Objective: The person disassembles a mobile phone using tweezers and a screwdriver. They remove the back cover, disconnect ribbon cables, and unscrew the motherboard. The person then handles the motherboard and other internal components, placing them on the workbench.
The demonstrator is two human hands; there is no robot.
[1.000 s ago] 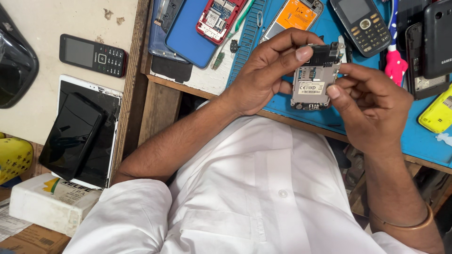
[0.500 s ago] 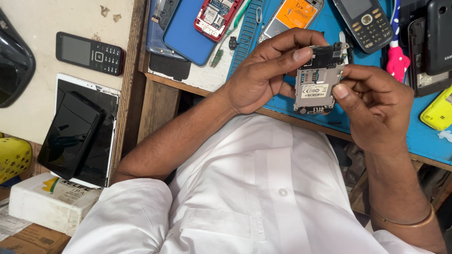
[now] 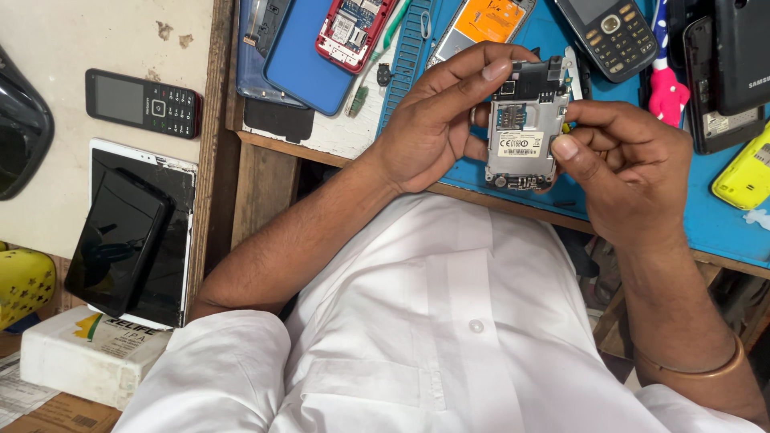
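Held up over the near edge of the blue mat (image 3: pixel 726 232), between both hands: an opened phone body (image 3: pixel 525 128), back cover off, grey metal frame and a white label showing. Left hand (image 3: pixel 437 120) wrapped round its left side, fingers curled closed on it, index fingertip pressed on the top edge, thumb behind and not fully seen. Right hand (image 3: pixel 634 172) at the phone's 3 o'clock, thumb tip laid on the lower right of the frame, the other fingers bent closed against the right edge; whether something small is pinched there cannot be told. At 12 o'clock from the phone, an orange-backed handset (image 3: pixel 481 20); at 1 o'clock, a dark keypad phone (image 3: pixel 605 28). At 3 o'clock, past the right hand, a pink tool handle (image 3: pixel 666 92), a black phone (image 3: pixel 742 52) and a yellow phone (image 3: pixel 742 172). At 10 o'clock, a red opened phone (image 3: pixel 349 28) lying on a blue case (image 3: pixel 297 68). Far off at 9 o'clock, on the pale table (image 3: pixel 56 32), a black keypad phone (image 3: pixel 144 103), and below it a tablet with a cracked white edge (image 3: pixel 172 232) with a black phone (image 3: pixel 116 240) lying on top. At 7 o'clock, a white box (image 3: pixel 88 357). White shirt (image 3: pixel 449 321) below both forearms.
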